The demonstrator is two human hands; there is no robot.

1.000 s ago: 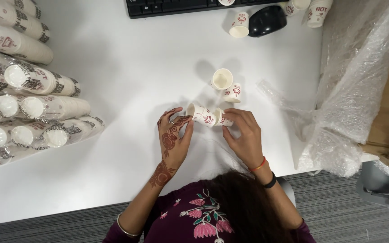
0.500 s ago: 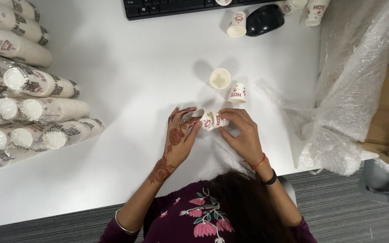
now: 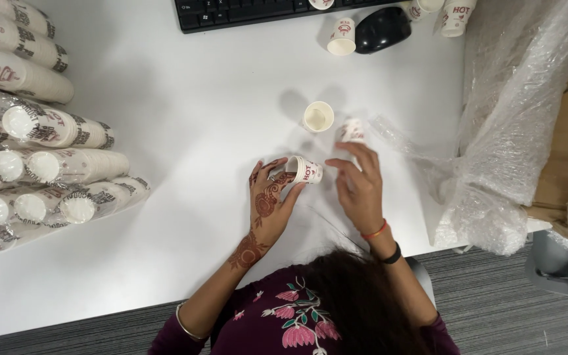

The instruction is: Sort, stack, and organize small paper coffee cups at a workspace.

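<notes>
A small white paper cup [image 3: 305, 170] with red print lies tipped on its side above the desk [image 3: 185, 131], mid-width and nearer the front edge. A second like cup [image 3: 352, 131] stands just right of it, beside a third, mouth up [image 3: 317, 117].

One view only: head cam, high above, looking nearly straight down at the white counter [image 3: 185, 118]. Mid distance. Fingers [image 3: 272, 172] sit approx. centre frame; keyboard [image 3: 264, 10] cut off at top edge beyond them, person's own head and shoulders below them at bottom.
</notes>
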